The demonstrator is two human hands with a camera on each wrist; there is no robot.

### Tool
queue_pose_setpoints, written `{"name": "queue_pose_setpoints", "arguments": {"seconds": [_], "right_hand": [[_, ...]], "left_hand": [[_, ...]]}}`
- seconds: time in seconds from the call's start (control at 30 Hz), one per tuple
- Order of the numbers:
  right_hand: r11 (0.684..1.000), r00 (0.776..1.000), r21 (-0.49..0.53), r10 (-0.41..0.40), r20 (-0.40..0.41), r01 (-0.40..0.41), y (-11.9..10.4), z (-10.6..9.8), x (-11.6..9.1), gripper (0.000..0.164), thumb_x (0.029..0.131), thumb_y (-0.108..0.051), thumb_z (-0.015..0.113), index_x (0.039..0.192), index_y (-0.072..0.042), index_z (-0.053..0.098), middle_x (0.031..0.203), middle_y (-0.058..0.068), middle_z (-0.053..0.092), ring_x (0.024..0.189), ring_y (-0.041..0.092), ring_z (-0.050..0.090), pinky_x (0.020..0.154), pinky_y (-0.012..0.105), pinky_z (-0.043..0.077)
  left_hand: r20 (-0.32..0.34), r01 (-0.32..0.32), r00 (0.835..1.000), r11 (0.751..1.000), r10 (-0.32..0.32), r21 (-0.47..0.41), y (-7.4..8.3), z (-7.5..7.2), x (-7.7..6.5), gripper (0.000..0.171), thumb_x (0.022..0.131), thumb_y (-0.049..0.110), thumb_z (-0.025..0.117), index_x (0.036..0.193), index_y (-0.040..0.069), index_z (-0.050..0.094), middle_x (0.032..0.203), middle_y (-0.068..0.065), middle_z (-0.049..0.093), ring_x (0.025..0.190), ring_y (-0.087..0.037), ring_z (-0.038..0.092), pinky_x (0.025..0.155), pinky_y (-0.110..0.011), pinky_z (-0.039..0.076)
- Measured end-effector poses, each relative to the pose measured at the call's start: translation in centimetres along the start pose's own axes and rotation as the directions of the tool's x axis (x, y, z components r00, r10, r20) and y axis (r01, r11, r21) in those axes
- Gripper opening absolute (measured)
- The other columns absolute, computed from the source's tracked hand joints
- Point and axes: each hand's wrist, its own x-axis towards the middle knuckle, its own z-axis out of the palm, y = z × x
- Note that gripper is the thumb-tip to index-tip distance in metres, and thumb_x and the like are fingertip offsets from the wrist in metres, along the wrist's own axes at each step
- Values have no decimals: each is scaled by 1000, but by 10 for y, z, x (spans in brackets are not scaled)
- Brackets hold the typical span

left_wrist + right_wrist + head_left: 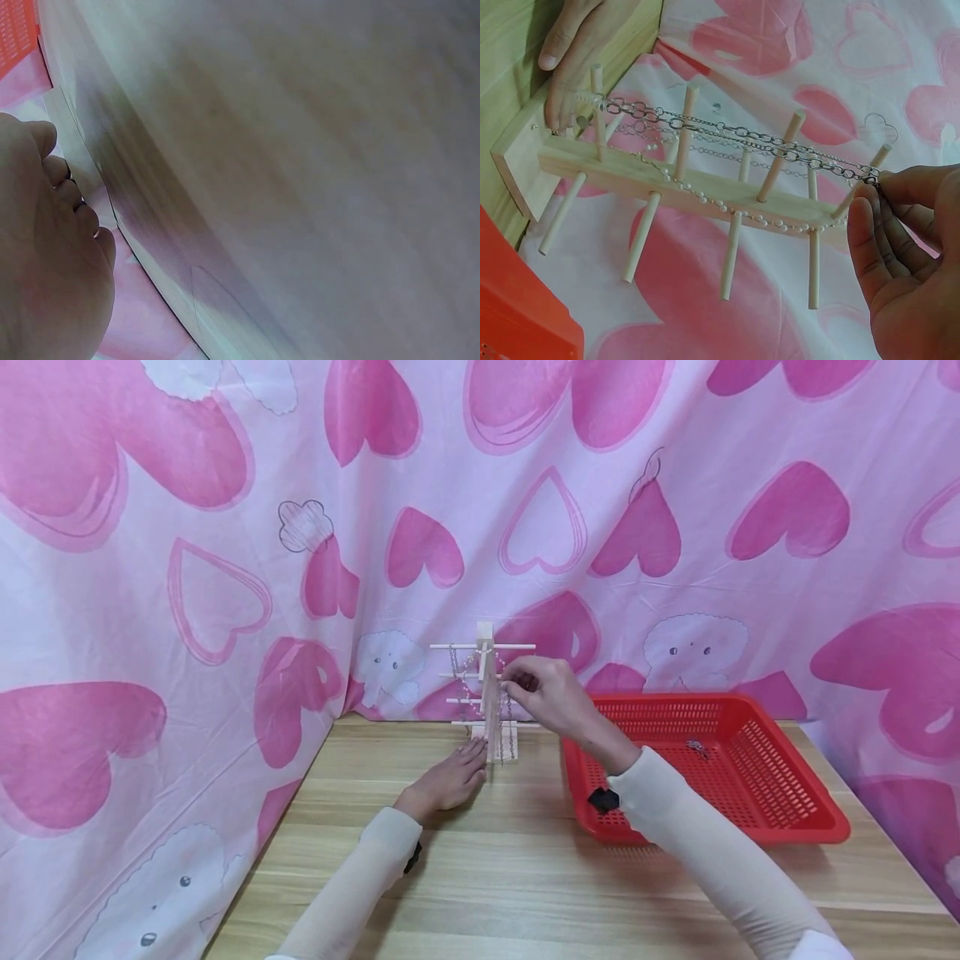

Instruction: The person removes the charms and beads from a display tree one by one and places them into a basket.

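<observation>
A wooden stand point(705, 196) with rows of round pegs stands upright on the table near the back curtain. My right hand point(551, 693) pinches a silver chain necklace point(739, 139) between thumb and fingertips beside the upper pegs. In the right wrist view the doubled links stretch from those fingers along the post toward the base point(526, 172). A white beaded necklace point(761, 220) drapes across the post, and another silver chain point(453, 660) hangs on the left pegs. My left hand point(450, 777) rests with extended fingers at the stand's base.
A red plastic basket point(780, 839) sits on the table to the right, under my right forearm. Inside it lies a small silvery tangle point(697, 749). A pink heart-print curtain point(420, 547) borders the wooden table point(487, 893) at the back and sides.
</observation>
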Motion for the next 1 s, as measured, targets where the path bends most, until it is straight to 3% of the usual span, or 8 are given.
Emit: {"name": "queue_pose_setpoints", "arguments": {"seconds": [1.0], "right_hand": [[999,994,34,-32,-104,36,5,-40,3,7,94,3,74,99,0,78,90,11,79,73,19,68,66,17,57]], "left_hand": [[-5,-15,1000,1000,15,27,-1,1,0,60,116,31,30,168,0,25,178,-17,16,167,-35,15,137,-50,19]]}}
